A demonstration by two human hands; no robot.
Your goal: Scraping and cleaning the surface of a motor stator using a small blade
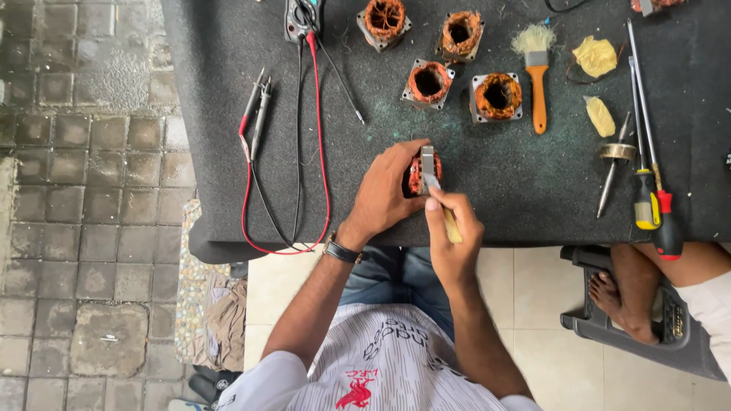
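Observation:
My left hand (384, 190) grips a small motor stator (416, 173) with copper windings, holding it on the dark mat (502, 190) near the table's front edge. My right hand (454, 228) holds a small brush (435, 190) with a pale wooden handle, its metal ferrule and bristles pressed against the stator's top. A wristwatch (340, 250) sits on my left wrist. The stator is partly hidden by my fingers.
Several more copper-wound stators (429, 82) stand at the back. A multimeter (303, 17) with red and black leads (255, 114) lies left. An orange-handled brush (537, 72), yellow cloth pieces (595, 55) and screwdrivers (647, 152) lie right. Another person's foot (620, 297) rests on a stool at lower right.

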